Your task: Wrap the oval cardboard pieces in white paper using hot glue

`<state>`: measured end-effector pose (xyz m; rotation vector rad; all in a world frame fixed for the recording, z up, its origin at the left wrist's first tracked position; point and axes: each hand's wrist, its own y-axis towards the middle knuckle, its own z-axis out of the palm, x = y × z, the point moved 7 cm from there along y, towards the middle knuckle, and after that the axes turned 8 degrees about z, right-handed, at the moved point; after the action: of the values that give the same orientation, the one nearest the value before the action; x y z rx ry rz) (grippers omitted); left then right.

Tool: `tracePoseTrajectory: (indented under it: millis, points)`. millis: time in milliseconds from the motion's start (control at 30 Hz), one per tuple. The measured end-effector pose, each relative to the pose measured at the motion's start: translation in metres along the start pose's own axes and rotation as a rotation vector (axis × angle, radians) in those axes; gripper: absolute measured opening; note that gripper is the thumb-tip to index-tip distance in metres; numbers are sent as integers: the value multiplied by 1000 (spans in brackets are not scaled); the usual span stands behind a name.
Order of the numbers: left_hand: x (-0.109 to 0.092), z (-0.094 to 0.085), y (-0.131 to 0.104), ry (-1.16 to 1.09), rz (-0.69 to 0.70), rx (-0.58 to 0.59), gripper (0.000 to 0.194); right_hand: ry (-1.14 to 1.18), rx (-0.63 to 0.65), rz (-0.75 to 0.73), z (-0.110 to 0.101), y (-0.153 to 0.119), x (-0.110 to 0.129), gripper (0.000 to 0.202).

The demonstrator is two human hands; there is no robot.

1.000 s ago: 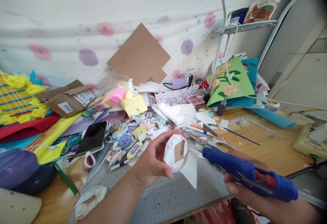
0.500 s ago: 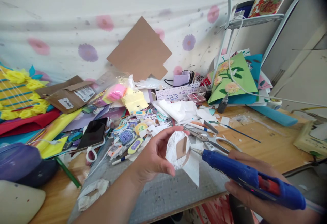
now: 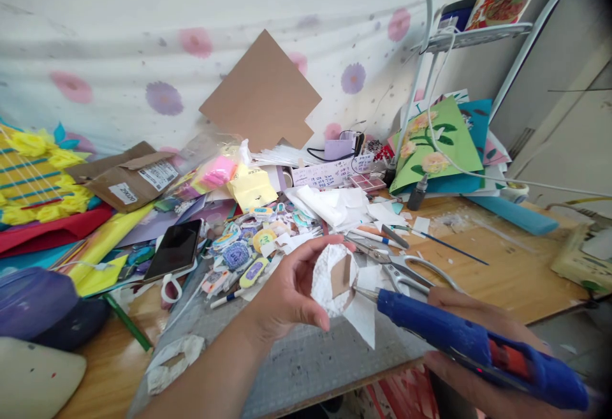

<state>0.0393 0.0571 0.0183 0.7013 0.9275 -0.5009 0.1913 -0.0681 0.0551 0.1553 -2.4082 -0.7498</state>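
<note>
My left hand (image 3: 291, 288) is closed around a small round cardboard piece (image 3: 341, 277) with white tissue paper (image 3: 324, 282) folded over its edge. Bare brown board shows at the centre, and a pointed white flap hangs down at its lower right. In my right hand (image 3: 482, 355) is a blue hot glue gun (image 3: 444, 333) with a red part in its body. The gun's metal nozzle points left and meets, or nearly meets, the right rim of the piece. Behind the gun lie silver scissors (image 3: 401, 269).
A grey cutting mat (image 3: 296, 368) lies below my hands. Beyond it are a heap of paper cutouts (image 3: 236, 254), white tissue sheets (image 3: 335, 205) and a phone (image 3: 176, 248). Another tissue-covered piece (image 3: 174, 361) rests at lower left. A white rack (image 3: 478, 37) stands at the right.
The glue gun's nozzle has shifted slightly down and left along the right rim of the piece. My left hand and the piece have barely moved.
</note>
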Motion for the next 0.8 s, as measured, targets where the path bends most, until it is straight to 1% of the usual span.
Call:
tracePoseTrajectory:
  millis: [100,233,367,467,600,733,800]
  points:
    - [0,0,0,-3,12,3,84,46,68,-2,4,1,4,22]
    - [-1,1,0,-20,8,-9,84,65,110,-36,6,3,11,23]
    - [-1,0,0,-29,-1,-18,84,139,175,-40,8,6,17,24]
    - [-1,0,0,-29,-4,-13,83,159,198,-45,8,8,19,24]
    - [-1,0,0,-15,1,-12,84,162,234,-41,9,7,15,23]
    - [-1,-1,0,-5,-8,-14,84,251,251,10,10,2,6,18]
    - [-1,-1,0,-5,-12,-15,84,277,289,38,14,-1,0,15]
